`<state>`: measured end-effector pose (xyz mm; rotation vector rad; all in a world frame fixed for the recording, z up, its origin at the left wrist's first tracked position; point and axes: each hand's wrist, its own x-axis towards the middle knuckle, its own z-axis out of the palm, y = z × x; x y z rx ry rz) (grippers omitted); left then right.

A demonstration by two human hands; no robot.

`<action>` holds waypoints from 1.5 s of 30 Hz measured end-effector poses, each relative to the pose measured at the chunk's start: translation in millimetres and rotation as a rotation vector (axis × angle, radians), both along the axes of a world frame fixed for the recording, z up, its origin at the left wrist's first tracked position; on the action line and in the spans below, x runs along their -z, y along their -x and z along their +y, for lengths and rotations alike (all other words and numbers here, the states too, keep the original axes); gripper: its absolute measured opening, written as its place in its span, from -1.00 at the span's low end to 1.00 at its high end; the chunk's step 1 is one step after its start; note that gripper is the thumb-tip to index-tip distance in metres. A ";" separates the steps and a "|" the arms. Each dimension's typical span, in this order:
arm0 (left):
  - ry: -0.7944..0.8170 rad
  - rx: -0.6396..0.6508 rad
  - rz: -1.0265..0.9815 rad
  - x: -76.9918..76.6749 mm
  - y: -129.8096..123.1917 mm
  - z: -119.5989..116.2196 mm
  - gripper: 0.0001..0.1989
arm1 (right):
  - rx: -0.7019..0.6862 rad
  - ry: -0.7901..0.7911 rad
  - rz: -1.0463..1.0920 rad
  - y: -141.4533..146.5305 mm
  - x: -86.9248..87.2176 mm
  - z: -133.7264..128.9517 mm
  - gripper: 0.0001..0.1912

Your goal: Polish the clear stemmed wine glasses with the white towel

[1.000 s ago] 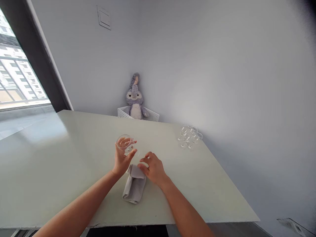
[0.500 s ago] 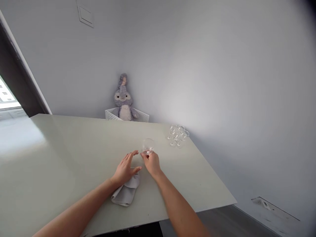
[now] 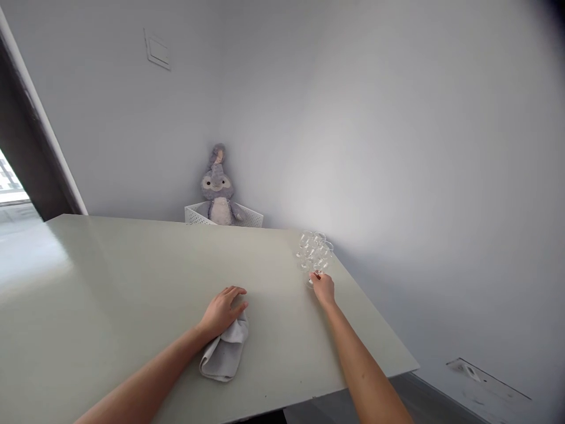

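On the pale table, my left hand (image 3: pixel 223 310) rests over the top end of a folded grey cloth (image 3: pixel 225 356), its fingers apart and curved. Farther right, my right hand (image 3: pixel 323 287) pinches the lower part of a stemmed glass (image 3: pixel 321 266). That glass stands at the near side of a cluster of several clear stemmed glasses (image 3: pixel 311 242) near the table's right edge. The glasses overlap in view, so their outlines are hard to separate.
A grey plush toy (image 3: pixel 220 209) sits in a white perforated basket (image 3: pixel 252 218) behind the table's far edge (image 3: pixel 132 220). The wall (image 3: pixel 397 176) runs close along the right side.
My right hand has moved right and away from me with the glass, from beside my left hand to the cluster. My left hand has settled lower over the cloth. The view has tilted slightly.
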<state>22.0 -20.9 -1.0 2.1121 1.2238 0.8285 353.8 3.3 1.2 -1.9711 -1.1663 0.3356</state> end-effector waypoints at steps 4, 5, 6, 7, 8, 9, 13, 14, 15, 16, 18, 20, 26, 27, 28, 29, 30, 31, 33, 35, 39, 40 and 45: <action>0.007 0.005 -0.017 -1.6 1.3 -0.1 -0.75 | 0.046 0.037 0.006 -6.2 4.7 9.3 -0.75; 0.010 0.009 -0.022 -2.3 1.6 -0.4 -0.74 | 0.059 0.041 0.006 -6.3 5.0 11.4 -0.75; 0.014 0.012 -0.027 -3.1 1.8 -0.6 -0.74 | 0.069 0.042 0.007 -6.4 4.9 13.0 -0.76; 0.018 0.014 -0.033 -3.8 1.9 -0.8 -0.74 | 0.077 0.042 0.008 -6.7 4.6 13.9 -0.76; 0.023 0.014 -0.040 -4.6 1.9 -1.0 -0.74 | 0.083 0.039 0.010 -7.3 4.3 13.9 -0.78; 0.027 0.011 -0.048 -5.4 1.8 -1.1 -0.74 | 0.087 0.034 0.012 -8.1 3.9 12.7 -0.80; 0.077 -0.026 -0.126 -6.4 0.8 0.5 -0.76 | 0.134 0.001 0.018 -7.1 2.4 -4.1 -0.74; 0.102 -0.040 -0.156 -5.8 0.6 1.7 -0.76 | 0.144 -0.008 0.020 -3.0 1.2 -11.1 -0.71; 0.131 -0.059 -0.189 -4.9 0.6 3.1 -0.76 | 0.143 -0.015 0.023 4.0 -0.8 -19.0 -0.71; 0.162 -0.080 -0.223 -3.6 0.6 4.7 -0.76 | 0.112 -0.027 0.029 14.1 -3.9 -28.0 -0.73; 0.217 -0.114 -0.295 -0.8 1.0 8.0 -0.75 | -0.033 -0.051 0.049 43.7 -13.3 -48.7 -0.79; 0.254 -0.128 -0.372 1.6 1.5 10.6 -0.75 | -0.366 -0.089 0.085 82.9 -24.8 -71.9 -0.79; 0.311 -0.143 -0.492 1.3 4.0 12.5 -0.74 | -0.920 -0.099 -0.308 183.7 -31.7 -111.2 -0.33; 0.318 -0.154 -0.498 0.7 4.5 12.6 -0.74 | -0.901 -0.101 -0.354 190.4 -27.7 -108.1 -0.42; 0.326 -0.165 -0.508 0.2 5.1 12.9 -0.74 | -0.873 -0.095 -0.363 193.7 -23.7 -102.2 -0.59; 0.341 -0.174 -0.528 -0.1 5.7 13.4 -0.74 | -0.847 -0.079 -0.331 193.9 -20.4 -94.0 -0.76; 0.369 -0.182 -0.571 -0.1 6.4 14.2 -0.74 | -0.821 -0.053 -0.258 191.5 -18.7 -84.3 -0.81; 0.406 -0.191 -0.633 0.1 7.2 15.2 -0.74 | -0.790 -0.020 -0.149 186.9 -19.4 -73.7 -0.74; 0.481 -0.213 -0.772 1.1 9.7 18.0 -0.74 | -0.716 0.032 0.134 173.2 -29.1 -52.2 -0.63; 0.518 -0.237 -0.880 2.1 13.3 20.9 -0.72 | -0.654 0.028 0.410 156.9 -49.8 -33.0 -0.61; 0.533 -0.254 -0.968 1.6 21.3 24.3 -0.68 | -0.608 -0.152 0.594 129.8 -103.6 -6.7 -0.59; 0.537 -0.257 -0.983 1.0 22.7 24.5 -0.67 | -0.625 -0.203 0.552 125.5 -114.3 -3.3 -0.60; 0.539 -0.275 -1.017 -0.5 24.5 25.0 -0.68 | -0.847 -0.196 0.248 115.9 -125.1 -12.4 -0.66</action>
